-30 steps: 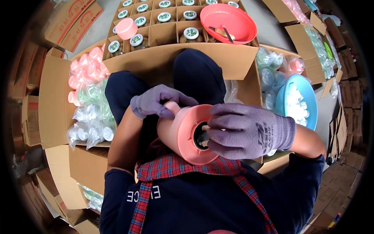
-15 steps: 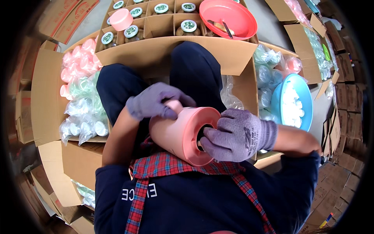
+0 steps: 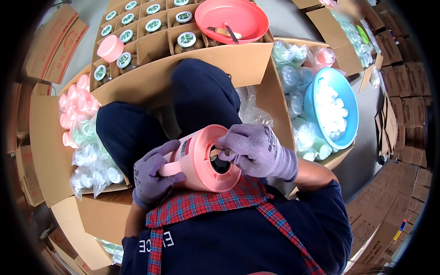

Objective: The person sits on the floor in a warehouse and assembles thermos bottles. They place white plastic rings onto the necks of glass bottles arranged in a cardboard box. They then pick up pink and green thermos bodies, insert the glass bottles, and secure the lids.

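A pink jug (image 3: 204,172), like a vacuum flask body, lies tilted across my lap, its round end with a dark opening facing right. My left hand (image 3: 153,176) is closed around the handle (image 3: 170,169) of the jug. At the opening, my right hand (image 3: 256,151) has its fingers pinched on a small wooden-looking piece (image 3: 215,153); its far end is hard to make out. Beyond my knees, a red basin (image 3: 250,16) on a divided carton holds a knife-like tool (image 3: 231,33) with a dark blade and a pale piece.
The divided carton (image 3: 183,64) holds several items with round green-and-white tops; a pink cup (image 3: 110,48) rests on it. On the left are bagged pink and white cups (image 3: 94,167). A blue basin (image 3: 355,114) of white pieces stands right, on bagged parts (image 3: 288,78). Stacked cartons (image 3: 403,123) line the right.
My left hand has come down from the top onto the handle, and the jug has turned and shifted left. My right hand has drawn back, uncovering the dark opening. The view has shifted.
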Demonstrator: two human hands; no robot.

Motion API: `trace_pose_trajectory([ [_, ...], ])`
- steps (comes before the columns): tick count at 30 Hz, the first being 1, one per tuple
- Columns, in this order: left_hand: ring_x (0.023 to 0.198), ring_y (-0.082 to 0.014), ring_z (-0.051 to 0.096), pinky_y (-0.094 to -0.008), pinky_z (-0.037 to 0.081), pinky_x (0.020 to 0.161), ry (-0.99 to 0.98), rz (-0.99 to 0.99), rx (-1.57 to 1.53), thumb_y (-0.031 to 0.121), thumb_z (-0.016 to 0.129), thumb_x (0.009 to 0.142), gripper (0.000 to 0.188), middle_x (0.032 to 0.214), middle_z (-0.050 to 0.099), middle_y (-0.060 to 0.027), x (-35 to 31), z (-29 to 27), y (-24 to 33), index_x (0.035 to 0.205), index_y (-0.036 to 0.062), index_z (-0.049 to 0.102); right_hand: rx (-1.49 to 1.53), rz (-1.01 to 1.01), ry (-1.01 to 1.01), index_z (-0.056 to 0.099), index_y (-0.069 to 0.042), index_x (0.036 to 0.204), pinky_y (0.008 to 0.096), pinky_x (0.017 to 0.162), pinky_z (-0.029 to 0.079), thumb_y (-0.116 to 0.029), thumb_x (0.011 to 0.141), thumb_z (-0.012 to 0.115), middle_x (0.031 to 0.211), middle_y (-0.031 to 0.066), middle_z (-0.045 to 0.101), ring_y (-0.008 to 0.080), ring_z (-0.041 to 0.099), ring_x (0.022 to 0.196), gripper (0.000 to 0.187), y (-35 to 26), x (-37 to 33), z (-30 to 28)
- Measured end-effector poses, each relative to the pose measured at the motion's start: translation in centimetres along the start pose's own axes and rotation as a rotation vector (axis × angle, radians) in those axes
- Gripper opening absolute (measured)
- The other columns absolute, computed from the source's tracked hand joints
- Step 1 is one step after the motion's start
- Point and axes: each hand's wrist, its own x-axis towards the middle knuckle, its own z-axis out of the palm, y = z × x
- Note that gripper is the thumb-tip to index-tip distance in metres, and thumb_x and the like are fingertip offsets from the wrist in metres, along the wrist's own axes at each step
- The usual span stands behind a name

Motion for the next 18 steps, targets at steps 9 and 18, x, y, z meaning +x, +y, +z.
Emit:
trace_pose_trajectory([
  [9, 0.099, -0.0371, 0.068, -0.038, 0.055, 0.082, -0.033, -0.023, 0.099, 0.034, 0.087, 0.065, 0.049, 0.115, 0.064, -0.0287, 0.1, 0.5, 0.0, 0.067, -0.0039, 0.056, -0.381, -0.385, -0.184, 0.063, -0.01, 0.099, 0.0366, 0.054, 0.049, -0.018, 0.07, 0.066, 0.08, 0.0016, 0.059, 0.0216, 0.062, 0.066, 0.03, -0.4, 1.6, -2.9],
  [18, 0.1, -0.0254, 0.067, -0.0316, 0.051, 0.088, 0.201, -0.306, -0.372, 0.018, 0.071, 0.081, 0.036, 0.115, 0.067, -0.016, 1.6, -0.7, -2.4, 0.107, -0.0061, 0.062, -0.244, -0.407, 0.073, 0.064, -0.008, 0.09, 0.036, 0.056, 0.048, -0.012, 0.081, 0.064, 0.077, 0.0023, 0.06, 0.0203, 0.061, 0.065, 0.01, -1.7, 5.9, -8.3],
])
